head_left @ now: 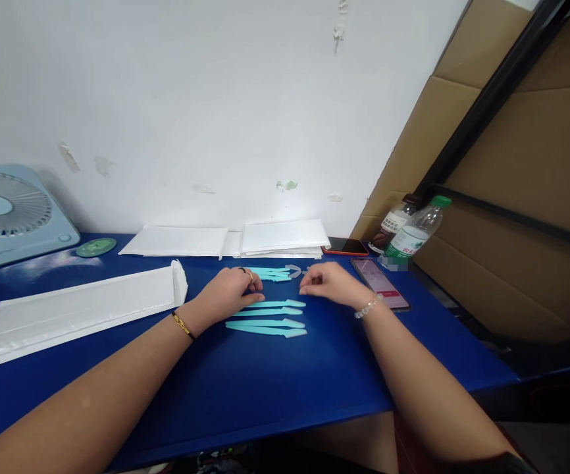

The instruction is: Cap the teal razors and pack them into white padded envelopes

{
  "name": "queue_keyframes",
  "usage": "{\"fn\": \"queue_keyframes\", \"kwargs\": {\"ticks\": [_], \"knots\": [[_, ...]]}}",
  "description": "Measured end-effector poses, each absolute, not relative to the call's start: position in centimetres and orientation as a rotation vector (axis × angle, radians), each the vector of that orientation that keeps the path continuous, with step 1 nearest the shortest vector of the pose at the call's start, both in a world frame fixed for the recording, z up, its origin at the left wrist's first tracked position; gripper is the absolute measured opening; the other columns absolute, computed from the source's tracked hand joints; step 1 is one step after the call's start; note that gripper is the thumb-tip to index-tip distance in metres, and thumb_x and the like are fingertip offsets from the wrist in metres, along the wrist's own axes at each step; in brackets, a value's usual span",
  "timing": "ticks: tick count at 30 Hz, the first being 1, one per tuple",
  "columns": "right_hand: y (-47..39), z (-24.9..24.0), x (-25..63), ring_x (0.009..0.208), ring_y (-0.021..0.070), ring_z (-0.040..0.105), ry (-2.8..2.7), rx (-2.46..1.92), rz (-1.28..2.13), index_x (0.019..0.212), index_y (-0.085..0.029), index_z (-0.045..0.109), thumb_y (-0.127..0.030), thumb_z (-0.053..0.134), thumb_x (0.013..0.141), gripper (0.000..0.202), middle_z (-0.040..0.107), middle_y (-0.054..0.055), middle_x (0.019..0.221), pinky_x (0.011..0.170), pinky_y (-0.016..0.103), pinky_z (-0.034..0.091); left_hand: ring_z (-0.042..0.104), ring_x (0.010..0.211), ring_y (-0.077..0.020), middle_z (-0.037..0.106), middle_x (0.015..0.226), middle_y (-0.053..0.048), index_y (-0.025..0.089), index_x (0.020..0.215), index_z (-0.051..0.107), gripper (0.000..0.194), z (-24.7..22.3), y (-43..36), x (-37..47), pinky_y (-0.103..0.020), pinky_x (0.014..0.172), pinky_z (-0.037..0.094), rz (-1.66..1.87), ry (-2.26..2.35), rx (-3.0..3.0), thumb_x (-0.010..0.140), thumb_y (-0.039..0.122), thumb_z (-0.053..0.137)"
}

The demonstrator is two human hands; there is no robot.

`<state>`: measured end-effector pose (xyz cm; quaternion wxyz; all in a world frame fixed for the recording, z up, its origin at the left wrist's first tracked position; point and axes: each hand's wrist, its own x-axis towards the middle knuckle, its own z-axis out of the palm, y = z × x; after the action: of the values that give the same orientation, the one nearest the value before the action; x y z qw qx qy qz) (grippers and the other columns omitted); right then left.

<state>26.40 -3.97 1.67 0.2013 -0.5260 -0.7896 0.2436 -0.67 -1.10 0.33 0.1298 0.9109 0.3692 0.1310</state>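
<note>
Several turquoise eyebrow razors lie side by side on the blue table, blades pointing right. Behind them is a second bunch of turquoise razors, partly covered by my left hand. That hand is curled, its thumb and fingers closing at the handle of the rearmost razor of the front group. Small translucent plastic pieces rest just right of the rear bunch. Beside them my right hand is held in a pinch, its fingertips near the razor blades. Whatever it pinches is too small to make out.
White padded mailers line the wall, and a long one lies at left. A blue fan and green disc stand far left. On the right are two phones, a green-capped bottle and a dark bottle.
</note>
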Motion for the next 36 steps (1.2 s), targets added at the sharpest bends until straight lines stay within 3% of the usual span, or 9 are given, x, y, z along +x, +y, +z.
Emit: {"fn": "queue_keyframes", "kwargs": {"ticks": [5, 10, 17, 24, 31, 36], "knots": [[-3.1, 1.8, 28.9, 0.065, 0.0160, 0.059, -2.019, -1.758, 0.319, 0.075, -0.017, 0.069, -0.023, 0.063, 0.073, 0.009, 0.068, 0.004, 0.074, 0.060, 0.025, 0.041, 0.053, 0.106, -0.0250, 0.062, 0.114, -0.007, 0.022, 0.108, 0.063, 0.029, -0.6, 0.3, -1.0, -0.036, 0.086, 0.040, 0.512, 1.240, 2.818, 0.086, 0.036, 0.050], [-2.9, 0.8, 27.9, 0.064, 0.0138, 0.058, -2.191, -1.776, 0.259, 0.075, -0.017, 0.068, -0.026, 0.067, 0.072, 0.009, 0.067, 0.003, 0.072, 0.058, 0.022, 0.039, 0.055, 0.096, -0.0234, 0.066, 0.095, -0.005, 0.022, 0.091, 0.064, 0.020, -0.9, 0.4, -0.7, -0.034, 0.077, 0.038, 0.462, 1.258, 2.842, 0.088, 0.034, 0.048], [-3.0, 0.5, 26.7, 0.061, 0.0121, 0.055, -2.413, -1.572, 0.097, 0.067, -0.017, 0.066, -0.013, 0.056, 0.075, 0.013, 0.065, 0.003, 0.069, 0.059, 0.022, 0.037, 0.056, 0.081, -0.0200, 0.065, 0.079, -0.005, 0.018, 0.077, 0.062, 0.029, -0.3, -0.2, -0.8, -0.031, 0.067, 0.031, 0.441, 1.207, 2.956, 0.092, 0.031, 0.040], [-4.2, 1.4, 26.3, 0.068, 0.0119, 0.057, -2.350, -1.383, 0.295, 0.087, -0.018, 0.067, -0.016, 0.060, 0.075, 0.014, 0.065, 0.004, 0.084, 0.063, 0.022, 0.042, 0.057, 0.079, -0.0193, 0.066, 0.079, -0.004, 0.018, 0.078, 0.063, 0.029, -0.4, -0.1, -1.0, -0.031, 0.065, 0.031, 0.429, 1.212, 2.939, 0.093, 0.031, 0.040], [-3.7, 0.5, 26.4, 0.064, 0.0117, 0.057, -2.334, -1.450, 0.538, 0.081, -0.017, 0.065, -0.016, 0.063, 0.075, 0.006, 0.063, 0.002, 0.075, 0.059, 0.022, 0.042, 0.058, 0.077, -0.0181, 0.067, 0.077, -0.004, 0.018, 0.077, 0.063, 0.031, -0.3, 0.1, -1.1, -0.029, 0.064, 0.032, 0.431, 1.156, 2.926, 0.093, 0.033, 0.041], [-3.3, -0.2, 25.6, 0.064, 0.0108, 0.058, -2.235, -1.428, 0.510, 0.079, -0.017, 0.064, -0.015, 0.062, 0.077, 0.004, 0.063, 0.001, 0.074, 0.061, 0.022, 0.043, 0.058, 0.078, -0.0184, 0.067, 0.077, -0.003, 0.019, 0.077, 0.062, 0.028, -0.5, 0.2, -1.1, -0.029, 0.065, 0.032, 0.427, 1.137, 2.920, 0.092, 0.032, 0.043]]}}
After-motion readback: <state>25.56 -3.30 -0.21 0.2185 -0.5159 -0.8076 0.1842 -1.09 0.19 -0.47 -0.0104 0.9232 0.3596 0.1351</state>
